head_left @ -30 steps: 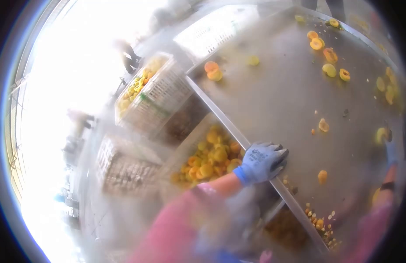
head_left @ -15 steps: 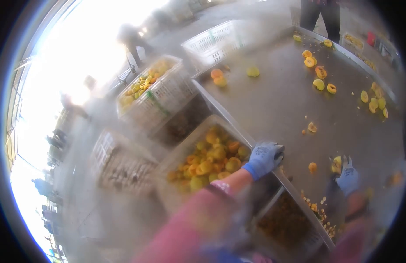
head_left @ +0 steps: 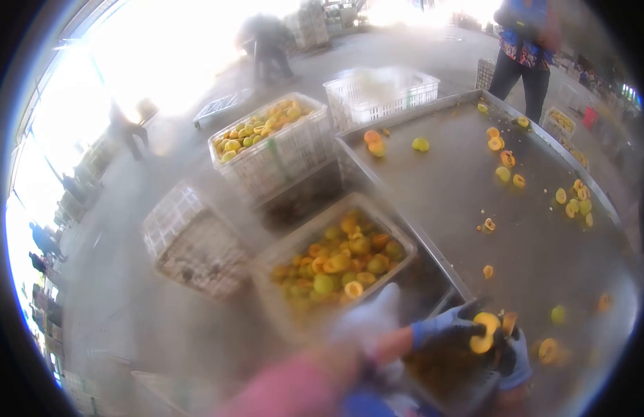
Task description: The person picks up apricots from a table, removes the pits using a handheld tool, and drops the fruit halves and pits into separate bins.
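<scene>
Gripping a halved yellow fruit (head_left: 486, 332) between them, the gloved left hand (head_left: 447, 332) and right hand (head_left: 518, 356) curl around it (at the steel surface's (head_left: 461, 201) near edge); beyond sit a fruit-filled crate (head_left: 302, 233) and scattered halves (head_left: 506, 156).
</scene>
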`<action>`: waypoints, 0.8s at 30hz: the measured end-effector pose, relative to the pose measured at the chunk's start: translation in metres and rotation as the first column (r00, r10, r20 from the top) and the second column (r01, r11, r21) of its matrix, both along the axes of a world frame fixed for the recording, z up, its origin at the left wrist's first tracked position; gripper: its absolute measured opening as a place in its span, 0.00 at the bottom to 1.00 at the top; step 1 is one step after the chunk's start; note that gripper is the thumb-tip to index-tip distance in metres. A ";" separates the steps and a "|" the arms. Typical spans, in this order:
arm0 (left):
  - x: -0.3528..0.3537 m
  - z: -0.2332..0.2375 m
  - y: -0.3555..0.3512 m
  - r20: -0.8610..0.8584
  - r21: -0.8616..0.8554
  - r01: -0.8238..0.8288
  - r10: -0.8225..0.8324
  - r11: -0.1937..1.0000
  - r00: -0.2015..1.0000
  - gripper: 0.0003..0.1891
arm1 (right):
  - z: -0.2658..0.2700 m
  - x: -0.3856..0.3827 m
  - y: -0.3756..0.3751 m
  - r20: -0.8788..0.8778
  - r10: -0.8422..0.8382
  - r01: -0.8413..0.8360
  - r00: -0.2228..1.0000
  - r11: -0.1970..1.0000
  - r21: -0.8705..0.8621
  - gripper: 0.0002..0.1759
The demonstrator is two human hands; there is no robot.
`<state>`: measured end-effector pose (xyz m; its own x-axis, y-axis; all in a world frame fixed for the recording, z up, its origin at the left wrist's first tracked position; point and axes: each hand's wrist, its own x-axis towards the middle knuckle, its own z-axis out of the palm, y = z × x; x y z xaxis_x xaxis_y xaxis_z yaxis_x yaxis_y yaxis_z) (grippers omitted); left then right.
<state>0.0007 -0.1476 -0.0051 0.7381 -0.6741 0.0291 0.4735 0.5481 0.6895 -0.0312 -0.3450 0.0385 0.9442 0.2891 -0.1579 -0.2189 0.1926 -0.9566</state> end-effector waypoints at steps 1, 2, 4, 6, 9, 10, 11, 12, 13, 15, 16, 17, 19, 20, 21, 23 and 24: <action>-0.014 0.019 0.005 -0.092 -0.059 0.131 -0.136 0.990 0.986 0.37 | -0.018 -0.012 -0.006 -0.017 0.083 -0.081 0.996 0.991 0.104 0.21; -0.025 0.016 0.006 -0.118 -0.057 0.156 -0.162 0.986 0.980 0.38 | 0.010 -0.027 0.016 -0.078 0.052 -0.040 0.996 0.990 0.138 0.20; -0.046 0.004 0.010 -0.218 -0.035 0.149 -0.153 0.988 0.964 0.36 | 0.035 -0.052 0.042 -0.127 -0.011 0.025 0.992 0.994 0.110 0.18; -0.063 -0.006 0.017 -0.271 -0.058 0.091 -0.104 0.994 0.957 0.32 | 0.019 -0.065 0.044 -0.086 -0.082 0.082 0.993 0.997 -0.008 0.16; -0.078 -0.014 0.031 -0.310 0.058 -0.010 0.027 0.998 0.950 0.29 | -0.028 -0.084 0.034 0.010 -0.190 0.189 0.982 0.966 -0.178 0.13; -0.076 -0.054 0.039 -0.384 0.066 -0.118 0.134 0.991 0.914 0.28 | -0.041 -0.097 0.025 0.297 -0.049 0.176 0.954 0.891 -0.418 0.16; -0.075 -0.071 0.045 -0.403 0.056 -0.186 0.192 0.981 0.895 0.27 | -0.054 -0.109 0.016 0.541 0.096 0.302 0.836 0.742 -0.598 0.20; -0.074 -0.088 0.051 -0.419 0.047 -0.253 0.249 0.966 0.873 0.26 | -0.046 -0.128 0.034 0.718 0.137 0.455 0.683 0.689 -0.564 0.21; -0.075 -0.073 0.066 -0.379 0.006 -0.282 0.263 0.959 0.887 0.25 | -0.049 -0.131 0.032 0.632 0.159 0.344 0.758 0.726 -0.596 0.22; -0.071 -0.037 0.102 -0.302 -0.074 -0.334 0.298 0.940 0.906 0.25 | -0.054 -0.139 0.029 0.433 0.205 0.128 0.878 0.770 -0.625 0.23; -0.067 -0.018 0.111 -0.269 -0.110 -0.352 0.313 0.930 0.911 0.25 | -0.118 -0.127 0.014 0.287 0.114 0.102 0.951 0.762 -0.640 0.22; -0.068 0.007 0.108 -0.363 -0.122 -0.467 0.399 0.876 0.842 0.24 | -0.105 -0.132 0.022 0.224 0.109 0.090 0.968 0.686 -0.722 0.26; -0.064 0.036 0.115 -0.396 -0.046 -0.548 0.488 0.835 0.778 0.25 | -0.082 -0.135 0.039 0.253 0.135 0.196 0.958 0.334 -0.922 0.34; -0.059 0.033 0.116 -0.344 -0.120 -0.529 0.465 0.840 0.816 0.24 | -0.058 -0.125 0.049 0.329 0.142 0.266 0.933 0.339 -0.902 0.33; -0.056 0.043 0.114 -0.275 -0.132 -0.508 0.461 0.851 0.844 0.25 | -0.035 -0.114 0.057 0.388 0.196 0.314 0.901 0.325 -0.892 0.31; -0.064 0.061 0.102 -0.170 -0.138 -0.497 0.474 0.857 0.864 0.26 | 0.017 -0.098 0.068 0.553 0.234 0.384 0.800 0.509 -0.770 0.28; -0.065 0.071 0.098 -0.122 -0.129 -0.506 0.492 0.853 0.862 0.26 | 0.043 -0.095 0.078 0.584 0.246 0.382 0.774 0.554 -0.740 0.28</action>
<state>-0.0648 -0.0495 0.0656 0.9781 -0.2065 0.0253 0.1590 0.8201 0.5496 -0.1265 -0.2670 0.0817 0.9208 0.2668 0.2846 0.3876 -0.7078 -0.5905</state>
